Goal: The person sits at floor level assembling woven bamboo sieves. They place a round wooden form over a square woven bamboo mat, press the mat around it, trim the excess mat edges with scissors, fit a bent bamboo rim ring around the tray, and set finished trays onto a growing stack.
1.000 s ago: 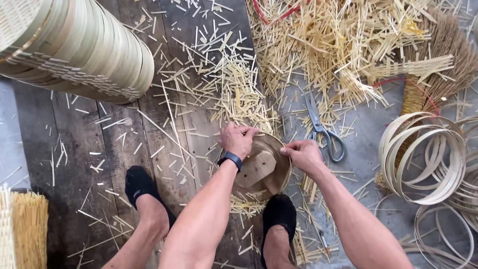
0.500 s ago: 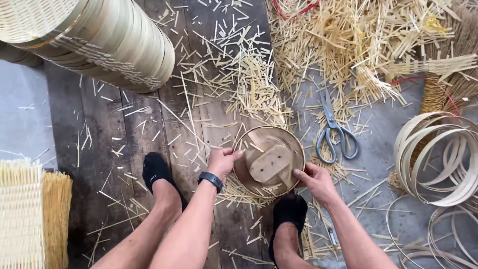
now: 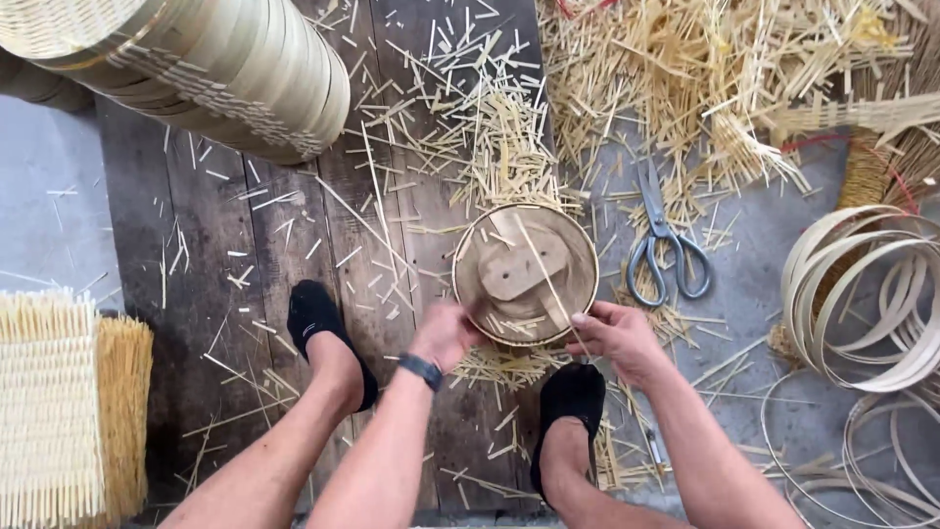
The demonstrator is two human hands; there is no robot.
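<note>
**A:** So where's your round bamboo frame (image 3: 526,274) sitting?

**B:** On the dark plank floor (image 3: 245,284), between your feet, with a thin bamboo strip (image 3: 543,269) lying across it. Your right hand (image 3: 619,338) pinches the strip's near end at the rim. Your left hand (image 3: 446,333) touches the near-left rim (blurred, so can't tell its grip). Scissors (image 3: 664,245) lie just right of the frame.

No packages, labels, signs or screens in view.
</note>
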